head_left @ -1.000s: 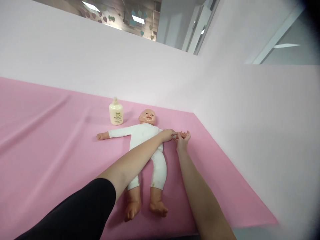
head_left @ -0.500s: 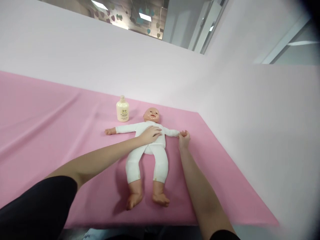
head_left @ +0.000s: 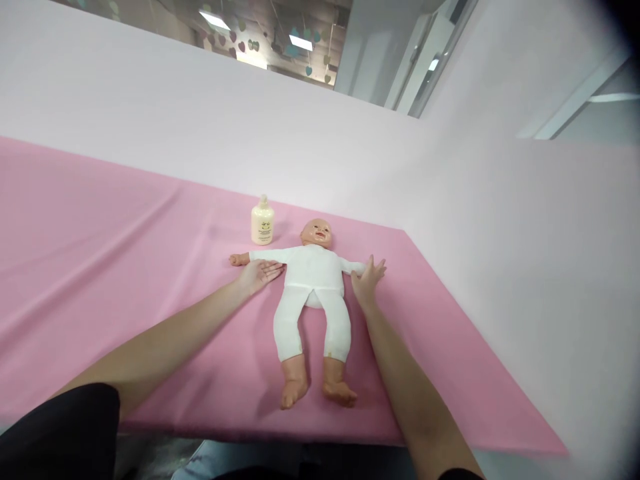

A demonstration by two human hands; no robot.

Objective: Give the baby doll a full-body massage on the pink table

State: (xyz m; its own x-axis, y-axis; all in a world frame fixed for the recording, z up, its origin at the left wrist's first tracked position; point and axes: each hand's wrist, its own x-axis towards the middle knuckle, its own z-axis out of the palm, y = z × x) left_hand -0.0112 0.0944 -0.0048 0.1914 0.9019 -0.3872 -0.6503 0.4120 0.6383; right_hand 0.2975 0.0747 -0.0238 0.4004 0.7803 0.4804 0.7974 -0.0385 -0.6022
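Observation:
A baby doll (head_left: 314, 270) in a white suit lies face up on the pink table cover (head_left: 200, 373), its arms spread wide and its feet toward me. Beneath the doll's arm on the left, my left hand (head_left: 260, 275) rests palm up with fingers stretched out, close against that sleeve. My right hand (head_left: 369, 277) is at the doll's other arm, fingers spread and thumb by the cuff; the doll's hand there is hidden behind mine. A cream pump bottle (head_left: 263, 223) stands upright beyond the doll's arm on the left.
White walls (head_left: 500, 267) border the table at the back and on the right. A glass pane (head_left: 280, 47) above the back wall shows ceiling lights and hanging hearts. Folds run through the cover on the left.
My left hand has moved left off the doll's chest to below its arm and turned palm up. My right hand has let go of the doll's hand and spread its fingers.

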